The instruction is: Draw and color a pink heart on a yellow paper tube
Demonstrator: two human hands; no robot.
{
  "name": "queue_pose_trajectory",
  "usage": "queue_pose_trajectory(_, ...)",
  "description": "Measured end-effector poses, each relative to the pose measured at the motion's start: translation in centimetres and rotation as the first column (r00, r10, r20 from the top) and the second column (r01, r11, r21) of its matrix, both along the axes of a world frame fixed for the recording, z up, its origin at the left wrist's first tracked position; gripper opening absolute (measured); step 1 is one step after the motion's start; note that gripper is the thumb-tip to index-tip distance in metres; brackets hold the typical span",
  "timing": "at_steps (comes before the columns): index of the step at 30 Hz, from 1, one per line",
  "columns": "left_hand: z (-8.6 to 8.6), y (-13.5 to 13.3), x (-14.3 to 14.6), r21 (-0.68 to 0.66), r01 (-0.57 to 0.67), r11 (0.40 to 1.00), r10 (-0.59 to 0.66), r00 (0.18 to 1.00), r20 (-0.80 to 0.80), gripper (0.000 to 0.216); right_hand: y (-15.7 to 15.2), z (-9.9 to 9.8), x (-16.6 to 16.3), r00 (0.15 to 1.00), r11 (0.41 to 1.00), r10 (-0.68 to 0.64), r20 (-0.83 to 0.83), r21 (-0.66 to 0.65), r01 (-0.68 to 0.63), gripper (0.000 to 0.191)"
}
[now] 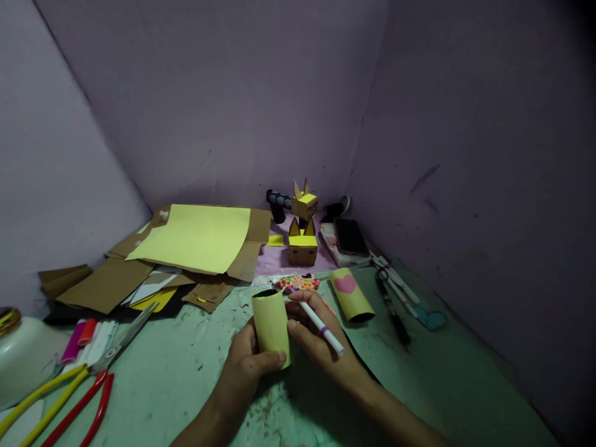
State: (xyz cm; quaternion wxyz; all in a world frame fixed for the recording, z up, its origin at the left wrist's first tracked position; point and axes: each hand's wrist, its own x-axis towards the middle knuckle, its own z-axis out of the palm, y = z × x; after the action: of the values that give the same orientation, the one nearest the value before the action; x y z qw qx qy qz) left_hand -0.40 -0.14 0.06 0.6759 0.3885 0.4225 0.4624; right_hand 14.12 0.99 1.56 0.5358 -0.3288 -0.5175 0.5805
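A yellow paper-covered tube (269,323) stands nearly upright in my left hand (246,360), whose fingers wrap round it with the thumb across its lower front. Its dark open end faces up. In my right hand (321,335) is a white marker with a purple band (321,328), pinched between the fingers. The marker's tip end points toward the tube's upper right edge; whether it touches cannot be made out. To the right lies a second yellow tube (356,304) with a pink heart (344,284) on it.
Scissors with yellow and red handles (100,372) lie at left beside several markers (79,338) and a white round pot (23,360). Behind are cardboard pieces, a yellow sheet (195,236) and small cardboard boxes with ears (302,251). A phone (351,237) and pens (391,310) lie right, near the wall.
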Motion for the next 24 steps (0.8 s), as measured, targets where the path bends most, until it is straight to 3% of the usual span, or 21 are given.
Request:
queue_pose_trajectory(10,0.31,-0.16,-0.02,0.002,0.013,1.000,-0.013,1.000,0.027,0.062,0.05,0.00,0.20,0.989,0.997,-0.048,0.137,0.062,0.039,0.027)
queue_pose_trajectory(24,0.34,-0.08,0.09,-0.008,0.007,1.000,-0.006,0.998,0.068,0.063,-0.04,0.23,0.16,0.983,0.993,-0.074,0.170,0.098,0.057,0.024)
